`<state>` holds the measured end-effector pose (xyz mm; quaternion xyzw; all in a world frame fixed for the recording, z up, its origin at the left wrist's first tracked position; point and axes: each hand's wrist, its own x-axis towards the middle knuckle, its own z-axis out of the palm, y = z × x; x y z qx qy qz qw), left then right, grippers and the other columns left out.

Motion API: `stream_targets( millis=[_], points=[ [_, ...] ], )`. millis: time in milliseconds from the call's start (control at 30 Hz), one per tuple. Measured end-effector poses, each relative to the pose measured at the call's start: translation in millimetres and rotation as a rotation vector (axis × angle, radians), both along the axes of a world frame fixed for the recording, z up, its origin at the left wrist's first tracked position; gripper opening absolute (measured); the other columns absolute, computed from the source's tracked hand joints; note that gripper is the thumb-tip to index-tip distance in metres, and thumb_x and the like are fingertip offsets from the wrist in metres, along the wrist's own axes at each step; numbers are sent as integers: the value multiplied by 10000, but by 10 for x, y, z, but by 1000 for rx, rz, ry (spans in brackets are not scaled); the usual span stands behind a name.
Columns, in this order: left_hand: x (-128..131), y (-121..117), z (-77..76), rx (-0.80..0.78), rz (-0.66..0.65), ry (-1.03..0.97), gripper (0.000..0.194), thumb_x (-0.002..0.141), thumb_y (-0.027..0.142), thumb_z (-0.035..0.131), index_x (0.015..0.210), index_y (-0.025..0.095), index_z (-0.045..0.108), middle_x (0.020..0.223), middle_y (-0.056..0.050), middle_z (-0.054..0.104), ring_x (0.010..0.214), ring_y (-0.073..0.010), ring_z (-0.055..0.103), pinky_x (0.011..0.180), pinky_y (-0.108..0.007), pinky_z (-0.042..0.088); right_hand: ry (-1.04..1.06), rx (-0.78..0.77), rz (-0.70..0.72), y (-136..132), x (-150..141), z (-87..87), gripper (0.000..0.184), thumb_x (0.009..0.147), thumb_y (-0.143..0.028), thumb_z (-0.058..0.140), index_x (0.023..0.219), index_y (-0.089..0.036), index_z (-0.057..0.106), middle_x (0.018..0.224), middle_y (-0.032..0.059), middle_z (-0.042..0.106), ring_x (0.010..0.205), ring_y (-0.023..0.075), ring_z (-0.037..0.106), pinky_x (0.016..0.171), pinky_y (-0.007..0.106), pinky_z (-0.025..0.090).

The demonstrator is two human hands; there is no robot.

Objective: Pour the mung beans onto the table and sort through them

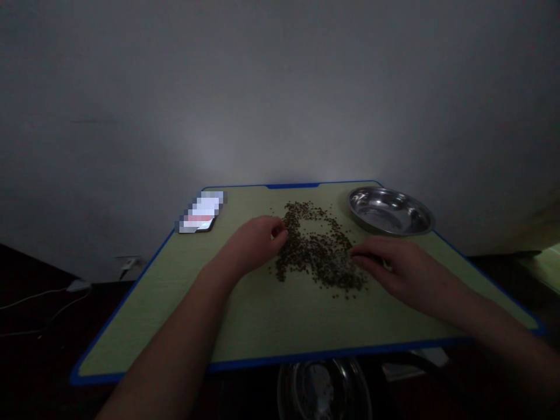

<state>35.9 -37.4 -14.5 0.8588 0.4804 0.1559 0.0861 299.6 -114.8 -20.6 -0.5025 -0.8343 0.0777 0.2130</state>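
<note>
A loose spread of small dark seeds or beans [306, 251] lies across the middle of the pale green table [254, 326]. At its left edge is my left hand [265, 239], the fingers curled with thumb and fingertips together. My right hand [389, 262] reaches in at the spread's right edge, thumb and fingertips pinched. Whatever either pinch may hold is too small and dark to make out. Behind my right hand, a shallow steel bowl [389, 213] stands at the back right of the table.
A phone [201, 213] with a lit, blurred screen rests at the back left corner. Below the table's blue front edge [280, 360] sits another metal bowl [289, 391]. A grey wall [280, 99] rises behind. White cables [65, 309] trail on the left near a wall socket [130, 265].
</note>
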Motion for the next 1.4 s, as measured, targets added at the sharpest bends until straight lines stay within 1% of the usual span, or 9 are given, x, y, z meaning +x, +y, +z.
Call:
stream_targets(
  millis=[100,200,433,567,700,900,1067,1233,1400],
  points=[
    [-2,-4,-3,-1,-1,-9,234,867,283,445,805,172,642,813,-75,678,690,-173,573,629,-301,412,5,-11,-6,8,62,23,220,913,-281,475,929,-207,682,863,52,701,744,192,633,655,321,469],
    [-2,-1,-14,2,-9,-10,231,867,294,449,798,177,635,801,-68,671,688,-173,567,624,-301,404,-5,-43,20,11,123,29,230,924,-296,466,909,-200,675,830,50,685,715,184,616,640,320,458],
    [2,-13,-8,-8,2,2,227,869,297,446,805,179,628,799,-66,668,691,-170,567,627,-300,398,-20,-105,46,33,287,-40,278,943,-359,445,850,-208,659,792,51,679,700,185,603,632,324,459],
    [5,-14,-4,-9,-1,2,229,867,304,449,809,184,635,798,-64,671,682,-167,564,624,-300,400,-7,-138,43,34,358,-59,288,935,-362,455,797,-210,657,729,44,667,658,180,591,606,319,458],
    [8,-13,-8,-12,1,0,221,865,295,455,807,180,634,793,-64,670,680,-166,564,622,-300,402,2,-166,46,41,396,-52,263,926,-355,468,810,-213,658,757,48,673,683,185,604,623,322,471],
    [4,-17,-12,-16,4,-4,216,865,296,462,809,184,638,782,-58,668,653,-159,554,598,-297,393,19,-202,68,39,417,-69,279,925,-372,467,787,-227,663,740,35,677,680,184,617,618,312,477],
    [11,-13,-17,-14,-1,11,228,868,301,459,810,178,642,777,-62,664,651,-162,556,594,-299,389,19,-222,95,27,377,-80,282,923,-358,458,779,-216,654,716,34,667,655,181,615,595,309,479],
    [25,-22,-3,-29,-3,15,228,870,299,461,818,178,647,781,-59,667,660,-161,559,607,-297,400,41,-183,81,35,334,-95,261,919,-345,473,805,-221,673,756,39,685,680,183,625,622,317,493],
    [21,-24,-4,-23,-3,15,220,870,300,461,820,186,643,785,-60,668,662,-164,558,605,-299,401,18,-145,71,100,306,-129,264,923,-350,466,848,-217,682,787,56,693,692,193,627,630,330,489]
  ],
)
